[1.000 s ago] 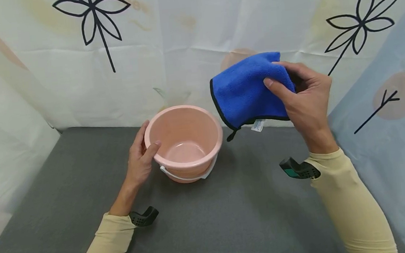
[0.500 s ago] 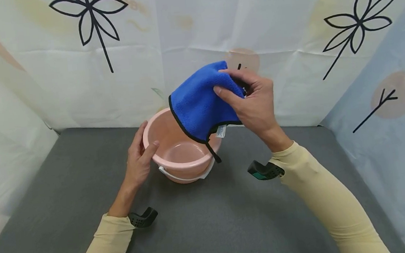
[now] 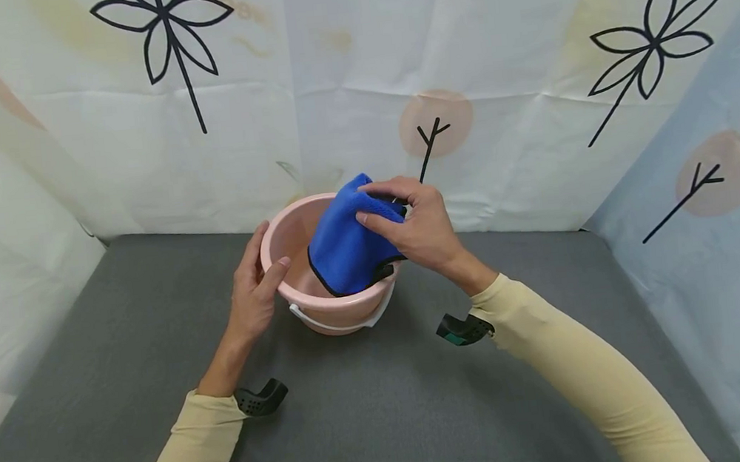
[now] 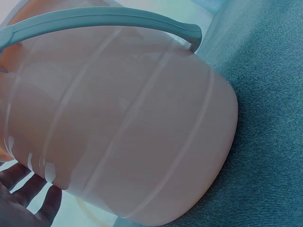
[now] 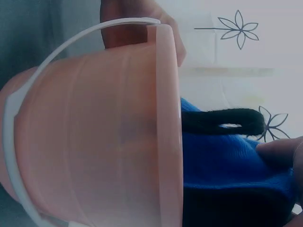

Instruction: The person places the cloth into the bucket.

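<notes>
Head view, and from where I stood, the left hand point(image 3: 252, 294) gripped the pink plastic bucket point(image 3: 340, 311) at nine o'clock, thumb over the rim, seemingly to steady it on the grey worktop point(image 3: 388, 422). Toward two o'clock, the right hand point(image 3: 426, 225) pinched the black-edged blue cloth point(image 3: 347, 244) near its top, probably so its lower part could dangle inside the bucket. The white handle point(image 3: 371, 324) drooped at six o'clock, clear of the mouth.

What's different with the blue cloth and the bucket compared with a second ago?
The right hand has carried the blue cloth leftward and down, from beside the bucket into its opening, lower part inside. Nothing was let go or newly gripped. The left hand still holds the bucket's rim, and the bucket hasn't visibly moved.
</notes>
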{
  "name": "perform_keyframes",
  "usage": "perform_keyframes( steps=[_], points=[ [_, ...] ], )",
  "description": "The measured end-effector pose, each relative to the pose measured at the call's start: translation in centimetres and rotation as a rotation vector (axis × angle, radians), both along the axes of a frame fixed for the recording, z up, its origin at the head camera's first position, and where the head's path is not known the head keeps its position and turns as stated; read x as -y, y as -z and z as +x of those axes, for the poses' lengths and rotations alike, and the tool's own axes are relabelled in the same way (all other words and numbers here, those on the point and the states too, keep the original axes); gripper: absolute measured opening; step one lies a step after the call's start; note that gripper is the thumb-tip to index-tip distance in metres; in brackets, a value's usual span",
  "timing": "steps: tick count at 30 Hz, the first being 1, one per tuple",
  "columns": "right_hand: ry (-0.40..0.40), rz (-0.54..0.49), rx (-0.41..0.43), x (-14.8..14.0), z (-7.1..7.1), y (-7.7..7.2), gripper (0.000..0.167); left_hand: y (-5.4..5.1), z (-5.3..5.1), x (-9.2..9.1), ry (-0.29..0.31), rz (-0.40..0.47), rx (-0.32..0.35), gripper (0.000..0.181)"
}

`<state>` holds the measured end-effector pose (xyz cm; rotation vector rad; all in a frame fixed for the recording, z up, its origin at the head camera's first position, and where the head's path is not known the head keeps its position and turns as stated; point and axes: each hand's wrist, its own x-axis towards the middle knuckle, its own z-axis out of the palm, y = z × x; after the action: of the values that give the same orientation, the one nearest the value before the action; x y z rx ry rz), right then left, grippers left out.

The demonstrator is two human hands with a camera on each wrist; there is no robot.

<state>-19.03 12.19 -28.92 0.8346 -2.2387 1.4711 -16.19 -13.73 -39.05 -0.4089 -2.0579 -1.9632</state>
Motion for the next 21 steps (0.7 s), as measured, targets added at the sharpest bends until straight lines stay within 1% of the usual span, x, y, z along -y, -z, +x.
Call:
perform_keyframes(
  steps=[4, 10, 14, 21],
  points=[
    [0.008, 0.037, -0.008, 0.0, 0.0, 0.2, 0.037, 0.0, 0.0, 0.0, 0.004, 0.001, 0.0, 0.064],
    [0.001, 0.028, -0.015, -0.2, 0.0, 0.2, 0.041, 0.0, 0.0, 0.1, 0.011, 0.019, 0.005, 0.064],
    [0.006, 0.031, 0.001, -0.4, 0.2, 0.2, 0.042, 0.0, 0.0, 0.2, 0.007, 0.004, 0.009, 0.065],
    [0.033, 0.027, 0.039, -1.5, 0.8, 0.5, 0.042, 0.0, 0.0, 0.1, 0.013, 0.014, 0.006, 0.065]
  ],
)
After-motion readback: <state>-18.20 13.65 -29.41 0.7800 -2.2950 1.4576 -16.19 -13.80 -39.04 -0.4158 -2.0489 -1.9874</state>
